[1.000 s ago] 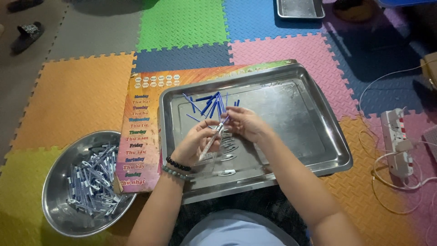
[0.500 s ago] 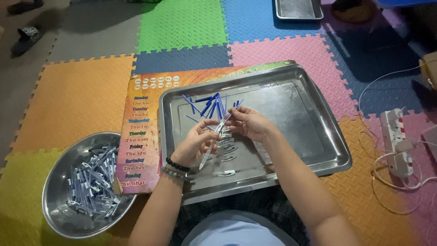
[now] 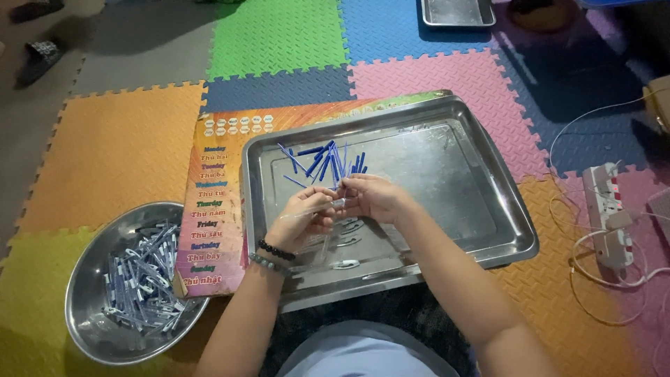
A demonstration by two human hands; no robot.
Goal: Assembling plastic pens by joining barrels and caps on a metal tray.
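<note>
My left hand and my right hand meet over the near left part of a steel tray. Between them they hold a slim clear pen barrel that lies almost level, its left end in my left fingers and its right end pinched by my right fingers. Just beyond the hands, a loose heap of blue pen refills and small blue parts lies on the tray. A few clear pen pieces rest on the tray below my hands. My left wrist wears two bead bracelets.
A round steel bowl holding several pens stands at the near left. A colourful printed board lies under the tray's left edge. A white power strip with cables sits right. A second tray is far back. Foam mats cover the floor.
The pen barrel has swung from a steep tilt to nearly level. My two hands have drawn closer together over the same spot of the tray.
</note>
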